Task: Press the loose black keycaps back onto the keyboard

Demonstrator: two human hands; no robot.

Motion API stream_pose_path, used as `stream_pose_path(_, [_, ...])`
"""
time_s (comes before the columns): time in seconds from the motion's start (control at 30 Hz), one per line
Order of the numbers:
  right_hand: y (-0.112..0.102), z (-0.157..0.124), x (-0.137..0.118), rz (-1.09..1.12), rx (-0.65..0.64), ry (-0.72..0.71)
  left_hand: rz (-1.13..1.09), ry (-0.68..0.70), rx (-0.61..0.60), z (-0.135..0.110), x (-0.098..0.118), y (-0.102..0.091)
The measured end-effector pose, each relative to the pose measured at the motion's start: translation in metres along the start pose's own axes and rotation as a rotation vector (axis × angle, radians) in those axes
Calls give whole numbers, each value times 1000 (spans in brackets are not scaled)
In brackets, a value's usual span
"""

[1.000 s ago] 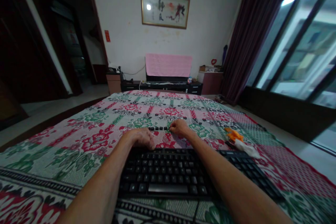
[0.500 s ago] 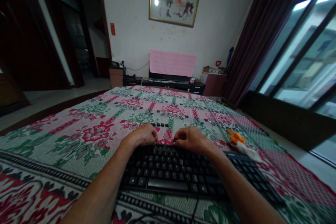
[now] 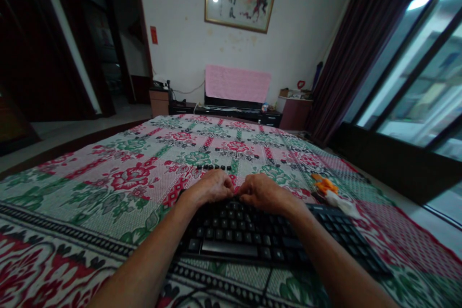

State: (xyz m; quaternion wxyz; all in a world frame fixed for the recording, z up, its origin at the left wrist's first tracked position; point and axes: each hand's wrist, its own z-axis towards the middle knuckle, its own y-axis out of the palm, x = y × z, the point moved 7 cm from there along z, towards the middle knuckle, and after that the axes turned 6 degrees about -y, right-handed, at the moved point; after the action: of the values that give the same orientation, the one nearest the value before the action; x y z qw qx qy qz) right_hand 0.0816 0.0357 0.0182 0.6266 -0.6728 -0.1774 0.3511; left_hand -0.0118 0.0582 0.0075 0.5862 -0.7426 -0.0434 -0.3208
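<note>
A black computer keyboard (image 3: 231, 249) lies across the patterned cloth in front of me, its space bar toward me. My left hand (image 3: 217, 186) is closed in a pinch at the keyboard's far edge, its fingertips turned toward the right; what they hold, if anything, is hidden. Close beside it, my right hand (image 3: 263, 193) pinches a small black keycap over the top row, mostly covered by the fingers. Beyond my left hand, several loose black keycaps (image 3: 217, 168) sit in a row on the cloth.
A flowered cloth (image 3: 130, 178) covers the wide surface. Right of my right hand lie an orange crumpled item (image 3: 326, 186) and a white one (image 3: 342, 203), behind the keyboard's number pad. A black cable (image 3: 267, 283) runs off the keyboard's near side.
My left hand has moved right, close to my right hand. More of the keycap row now shows on its left. My right hand has stayed near the keyboard's far edge.
</note>
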Motion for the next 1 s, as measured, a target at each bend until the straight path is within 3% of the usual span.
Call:
stream_pose_path(0.27, [-6, 3, -6, -83, -13, 97, -117, -24, -52, 0, 1, 5])
stream_pose_path(0.6, [-4, -4, 8, 290, 17, 77, -186, -25, -49, 4, -5, 11])
stream_pose_path(1.0, [-1, -2, 11, 234, 45, 81, -294, -50, -80, 7, -9, 17])
